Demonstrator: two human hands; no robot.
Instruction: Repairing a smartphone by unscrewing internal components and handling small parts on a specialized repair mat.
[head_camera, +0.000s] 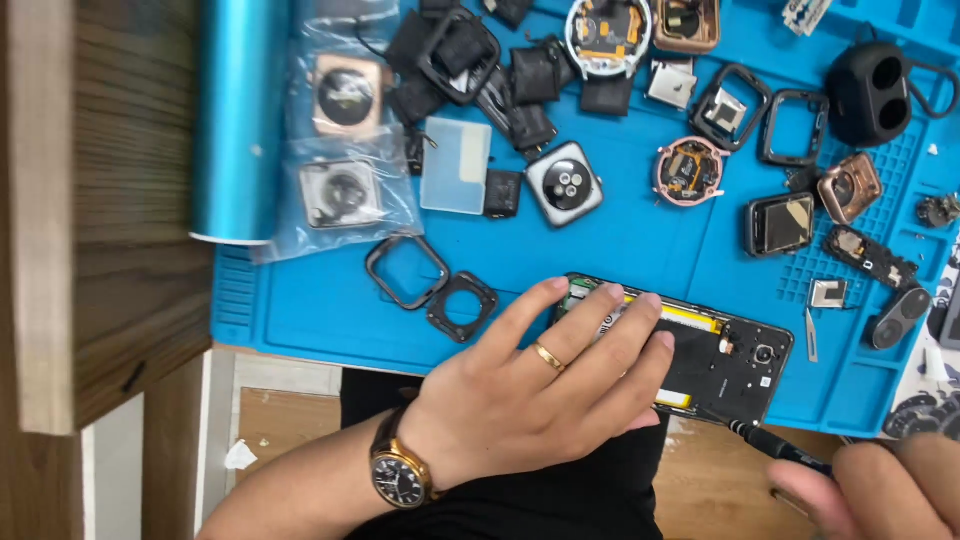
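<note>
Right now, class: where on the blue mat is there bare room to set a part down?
Bare mat: its near-left corner, beside the two empty black frames, and the strip between the silver watch back and the opened phone. The far edge is crowded with watch parts.

Bright blue ribbed mat (330, 310) under everything. Black opened phone (700, 350) with a yellow strip and green corner. Gold ring (548, 357) and gold-cased, dark-dialled wristwatch (397, 478) on the left hand (530, 390). Metallic blue cylinder (240, 115); brown wood-grain board (100, 200); rose-gold watch case (850, 187).
</note>
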